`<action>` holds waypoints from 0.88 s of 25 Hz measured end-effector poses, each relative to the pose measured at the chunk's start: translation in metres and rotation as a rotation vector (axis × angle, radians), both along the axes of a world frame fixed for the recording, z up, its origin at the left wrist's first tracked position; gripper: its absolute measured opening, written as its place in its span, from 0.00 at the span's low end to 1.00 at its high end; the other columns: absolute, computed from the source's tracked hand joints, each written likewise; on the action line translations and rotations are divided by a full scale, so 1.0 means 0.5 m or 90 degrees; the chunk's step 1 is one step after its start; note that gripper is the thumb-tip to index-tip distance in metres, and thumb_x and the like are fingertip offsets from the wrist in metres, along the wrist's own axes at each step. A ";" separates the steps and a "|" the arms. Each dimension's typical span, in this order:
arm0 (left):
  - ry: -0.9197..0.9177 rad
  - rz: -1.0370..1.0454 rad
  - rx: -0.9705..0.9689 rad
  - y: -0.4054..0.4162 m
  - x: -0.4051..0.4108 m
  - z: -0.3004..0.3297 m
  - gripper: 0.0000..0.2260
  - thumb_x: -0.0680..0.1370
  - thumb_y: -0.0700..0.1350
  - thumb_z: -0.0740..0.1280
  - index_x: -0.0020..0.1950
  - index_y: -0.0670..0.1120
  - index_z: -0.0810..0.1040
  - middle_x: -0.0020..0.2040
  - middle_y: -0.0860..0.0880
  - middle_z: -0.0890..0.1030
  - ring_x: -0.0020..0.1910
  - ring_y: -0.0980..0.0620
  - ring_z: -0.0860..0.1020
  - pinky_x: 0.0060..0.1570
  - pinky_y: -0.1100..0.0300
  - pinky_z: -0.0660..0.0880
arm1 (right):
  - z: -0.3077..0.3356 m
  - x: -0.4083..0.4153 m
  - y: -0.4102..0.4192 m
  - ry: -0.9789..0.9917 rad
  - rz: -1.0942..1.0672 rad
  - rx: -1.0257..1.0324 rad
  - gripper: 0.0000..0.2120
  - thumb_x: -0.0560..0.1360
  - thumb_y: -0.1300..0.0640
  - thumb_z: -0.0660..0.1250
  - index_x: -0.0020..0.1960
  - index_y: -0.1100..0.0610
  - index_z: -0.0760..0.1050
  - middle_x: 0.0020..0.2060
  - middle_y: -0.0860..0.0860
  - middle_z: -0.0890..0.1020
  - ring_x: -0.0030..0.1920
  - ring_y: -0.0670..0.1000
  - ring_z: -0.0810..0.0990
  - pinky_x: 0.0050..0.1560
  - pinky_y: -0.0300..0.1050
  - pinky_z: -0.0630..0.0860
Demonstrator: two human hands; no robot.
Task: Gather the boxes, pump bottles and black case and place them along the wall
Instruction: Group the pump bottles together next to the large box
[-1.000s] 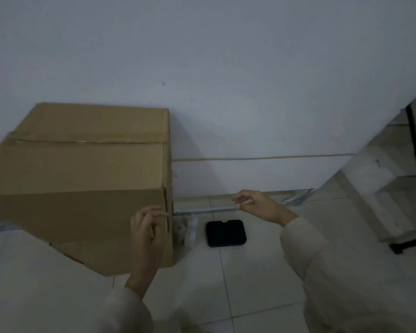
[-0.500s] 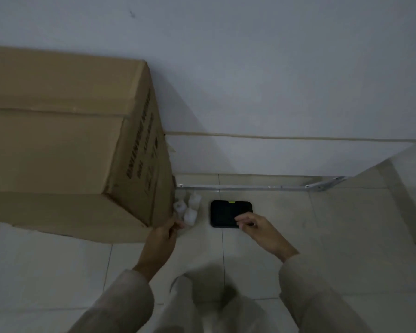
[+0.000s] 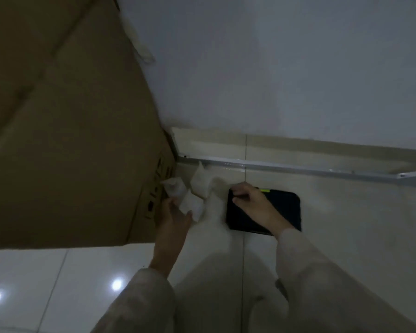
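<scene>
A large brown cardboard box [image 3: 70,140] fills the left of the view and stands against the white wall. Three white pump bottles [image 3: 192,195] cluster on the floor by its lower right corner. My left hand [image 3: 174,219] reaches to them and curls around the nearest bottle. A flat black case [image 3: 281,207] with a small yellow-green tab lies on the tiles to the right of the bottles. My right hand [image 3: 252,203] lies over the case's left end, with its fingers curled round that edge.
A thin metal rail [image 3: 298,169] lies on the floor along the wall's base, just beyond the case. Pale glossy floor tiles [image 3: 46,284] spread at lower left. My knees in light trousers [image 3: 214,296] sit below the hands.
The camera has dropped lower and closer to the floor. My left hand went from the box's corner to the nearest bottle. My right hand moved further onto the case's left edge.
</scene>
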State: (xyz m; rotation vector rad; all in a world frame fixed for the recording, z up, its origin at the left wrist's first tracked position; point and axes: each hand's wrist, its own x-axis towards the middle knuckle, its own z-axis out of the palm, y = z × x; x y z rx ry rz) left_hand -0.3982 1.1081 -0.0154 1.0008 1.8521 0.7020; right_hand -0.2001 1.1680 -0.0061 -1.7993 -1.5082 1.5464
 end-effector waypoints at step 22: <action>0.121 0.374 0.282 0.016 0.052 -0.439 0.30 0.74 0.46 0.64 0.72 0.36 0.60 0.71 0.35 0.65 0.70 0.44 0.64 0.71 0.48 0.59 | -0.408 -0.191 0.170 0.254 -0.032 0.265 0.32 0.69 0.61 0.73 0.66 0.56 0.59 0.59 0.51 0.70 0.62 0.52 0.71 0.58 0.46 0.72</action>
